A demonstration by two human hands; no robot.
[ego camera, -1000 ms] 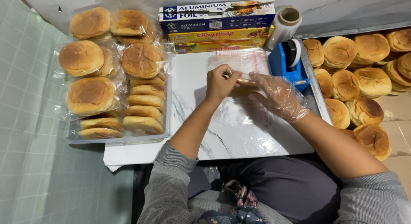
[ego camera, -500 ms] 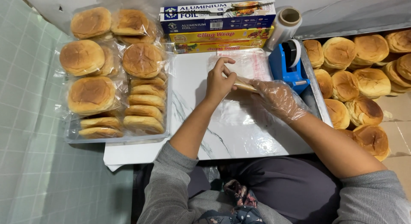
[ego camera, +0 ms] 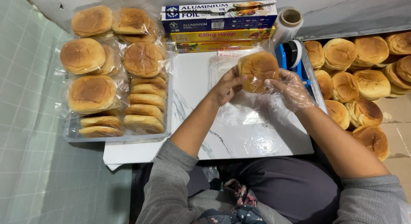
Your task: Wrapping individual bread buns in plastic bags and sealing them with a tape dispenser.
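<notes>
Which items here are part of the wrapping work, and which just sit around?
In use: bun held by left hand and gloved right hand; clear bags; marble board.

Lying about: wrapped buns in tray; loose buns; foil boxes; film roll; blue tape dispenser.

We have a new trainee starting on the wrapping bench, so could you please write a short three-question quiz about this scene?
1. True or false: the right hand wears a clear plastic glove.
2. What do both hands hold above the white board?
A. a roll of film
B. a bun in clear wrap
C. a foil box
3. On which side of the person does the tray of wrapped buns lie?

Key:
1. True; the left hand is bare.
2. B, the bun.
3. On the person's left; the unwrapped buns lie on the right.
</notes>
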